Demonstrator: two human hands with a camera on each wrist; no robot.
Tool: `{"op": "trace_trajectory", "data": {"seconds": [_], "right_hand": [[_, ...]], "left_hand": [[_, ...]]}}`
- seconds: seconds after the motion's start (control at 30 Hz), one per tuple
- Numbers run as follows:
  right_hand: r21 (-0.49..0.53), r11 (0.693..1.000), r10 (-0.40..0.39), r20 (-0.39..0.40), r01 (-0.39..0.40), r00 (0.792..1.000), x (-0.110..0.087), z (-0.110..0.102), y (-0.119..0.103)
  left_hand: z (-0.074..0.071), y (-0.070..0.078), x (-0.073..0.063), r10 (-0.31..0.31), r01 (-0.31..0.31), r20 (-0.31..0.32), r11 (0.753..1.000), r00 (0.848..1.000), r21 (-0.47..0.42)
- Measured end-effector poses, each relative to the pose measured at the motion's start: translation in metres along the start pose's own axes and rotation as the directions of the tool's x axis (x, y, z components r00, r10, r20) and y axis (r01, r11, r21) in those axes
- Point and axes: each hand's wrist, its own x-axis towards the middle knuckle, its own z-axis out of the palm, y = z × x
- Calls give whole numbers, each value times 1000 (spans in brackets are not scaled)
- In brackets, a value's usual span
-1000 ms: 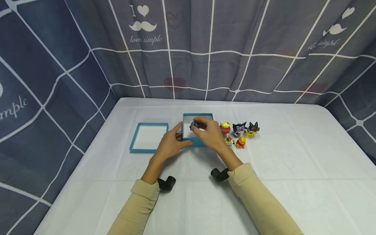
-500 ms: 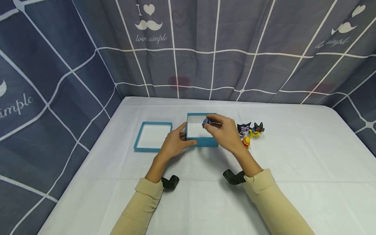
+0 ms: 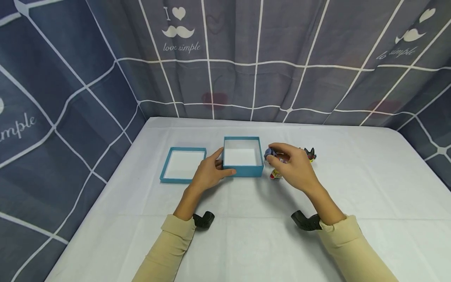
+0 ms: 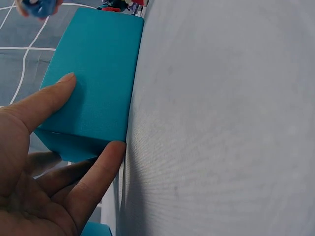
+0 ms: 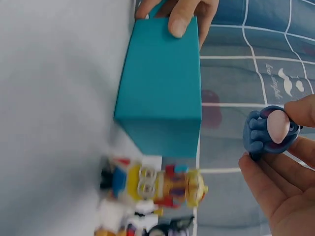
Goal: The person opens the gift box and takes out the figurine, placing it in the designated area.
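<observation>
A teal box [image 3: 246, 171] with a white inside stands on the table, and nothing shows inside it. My left hand [image 3: 207, 172] grips its front left corner, thumb on the front face and the other fingers along the left side. To the right of the box, my right hand [image 3: 295, 164] pinches a small blue toy figurine [image 5: 268, 132] between thumb and fingers, its pale oval patch turned to the right wrist camera. In the head view that hand partly hides the group of figurines behind it.
Left of the box lies its teal-rimmed lid [image 3: 176, 180], white inside facing up. On the box's right are several figurines, among them a yellow goggled one [image 5: 147, 179] and a black-eared one [image 3: 310, 154]. A grey checked curtain [image 3: 229, 78] rises behind the white table.
My right hand has lifted the blue figurine out of the box and moved right, to over the other figurines. The left hand keeps its place on the box.
</observation>
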Motion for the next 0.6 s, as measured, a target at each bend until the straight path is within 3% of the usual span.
{"op": "trace_trajectory", "data": {"seconds": [0.3, 0.6], "right_hand": [[-83, 997, 2, -2, -2, 1000, -25, -28, 19], [-171, 983, 70, -17, -72, 997, -42, -51, 36]], "left_hand": [[1, -2, 1, 6, -6, 1, 1000, 1000, 10], [2, -2, 0, 16, -16, -5, 1000, 1000, 14]]}}
